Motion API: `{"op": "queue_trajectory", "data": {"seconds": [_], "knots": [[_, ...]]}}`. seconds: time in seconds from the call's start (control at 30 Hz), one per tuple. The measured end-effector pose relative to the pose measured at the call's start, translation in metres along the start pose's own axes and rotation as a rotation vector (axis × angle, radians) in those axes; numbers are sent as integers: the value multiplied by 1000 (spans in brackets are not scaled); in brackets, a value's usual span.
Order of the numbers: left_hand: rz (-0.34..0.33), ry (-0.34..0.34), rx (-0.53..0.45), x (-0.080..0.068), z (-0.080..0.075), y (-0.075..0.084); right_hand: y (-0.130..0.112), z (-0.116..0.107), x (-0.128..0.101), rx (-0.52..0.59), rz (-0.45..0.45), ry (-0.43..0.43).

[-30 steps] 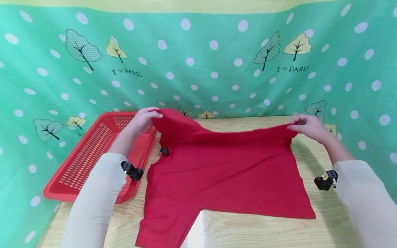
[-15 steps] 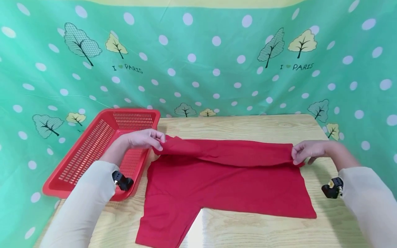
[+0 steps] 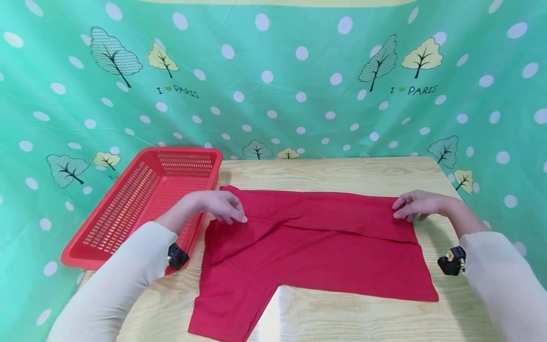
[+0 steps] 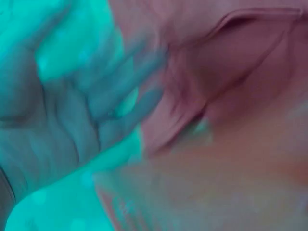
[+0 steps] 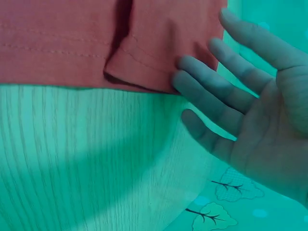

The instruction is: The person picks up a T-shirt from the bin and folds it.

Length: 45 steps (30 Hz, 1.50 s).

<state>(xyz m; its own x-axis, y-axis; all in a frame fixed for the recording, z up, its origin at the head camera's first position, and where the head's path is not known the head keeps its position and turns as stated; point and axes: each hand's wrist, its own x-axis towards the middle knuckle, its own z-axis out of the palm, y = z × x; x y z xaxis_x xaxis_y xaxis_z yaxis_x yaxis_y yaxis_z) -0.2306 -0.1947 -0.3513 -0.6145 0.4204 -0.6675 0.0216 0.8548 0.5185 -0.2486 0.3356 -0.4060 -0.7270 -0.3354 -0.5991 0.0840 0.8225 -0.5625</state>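
A red T-shirt (image 3: 333,266) lies sideways on the table, with a sleeve (image 3: 226,304) pointing toward the near edge. Its far part is folded over toward the person as a long strip (image 3: 325,209). My left hand (image 3: 222,205) is over the strip's left end, fingertips low over the cloth; the left wrist view shows its fingers (image 4: 125,86) spread, blurred and holding nothing. At the strip's right end is my right hand (image 3: 420,204). In the right wrist view its fingers (image 5: 211,82) are loosely extended, the tips right at the hem corner (image 5: 154,72).
A red plastic basket (image 3: 74,256) with slotted walls stands to the left, beside the shirt and under the left forearm. Behind the wooden table (image 3: 333,173) hangs a green dotted curtain (image 3: 273,95). Black wrist cameras (image 3: 450,261) sit at both cuffs.
Both hands brought the shirt's raised far edge down toward the person, laid it over the near part and let go. The left hand then shifted to the right over the cloth.
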Motion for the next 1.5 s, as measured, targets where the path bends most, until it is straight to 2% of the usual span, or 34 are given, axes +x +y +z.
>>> {"op": "queue_trajectory", "data": {"seconds": [0.07, 0.13, 0.27, 0.4, 0.47, 0.53, 0.63, 0.73, 0.8, 0.93, 1.17, 1.37, 1.5], "knots": [[9, 102, 71, 8, 9, 3, 0, 0, 2, -6, -15, 89], [19, 176, 157, 16, 18, 6, 0, 1, 4, -11, -33, 177], [46, 217, 332, 30, 34, 9, 2, 4, 7, -2, -56, 298], [59, 233, 394, 33, 43, 9, 4, 6, 8, -4, -51, 350], [64, 225, 358, 30, 44, 10, 6, 7, 8, -17, -46, 380], [81, 187, 321, 26, 42, 11, 8, 7, 8, -29, -37, 412], [89, 42, 274, 19, 40, 17, 11, 6, 8, -44, -26, 453], [96, -94, 268, 15, 38, 26, 12, 6, 7, -63, -10, 468], [92, -119, 262, 15, 35, 32, 13, 8, 7, -85, 4, 457], [83, -47, 242, 18, 28, 40, 15, 11, 9, -138, 23, 406], [63, 142, 352, 36, 29, 38, 22, 15, 9, -147, 42, 396], [-44, 167, 363, 60, 38, 28, 26, 16, 13, -86, 43, 394], [-146, 180, 354, 72, 45, 28, 27, 18, 17, -40, 31, 400]]}}
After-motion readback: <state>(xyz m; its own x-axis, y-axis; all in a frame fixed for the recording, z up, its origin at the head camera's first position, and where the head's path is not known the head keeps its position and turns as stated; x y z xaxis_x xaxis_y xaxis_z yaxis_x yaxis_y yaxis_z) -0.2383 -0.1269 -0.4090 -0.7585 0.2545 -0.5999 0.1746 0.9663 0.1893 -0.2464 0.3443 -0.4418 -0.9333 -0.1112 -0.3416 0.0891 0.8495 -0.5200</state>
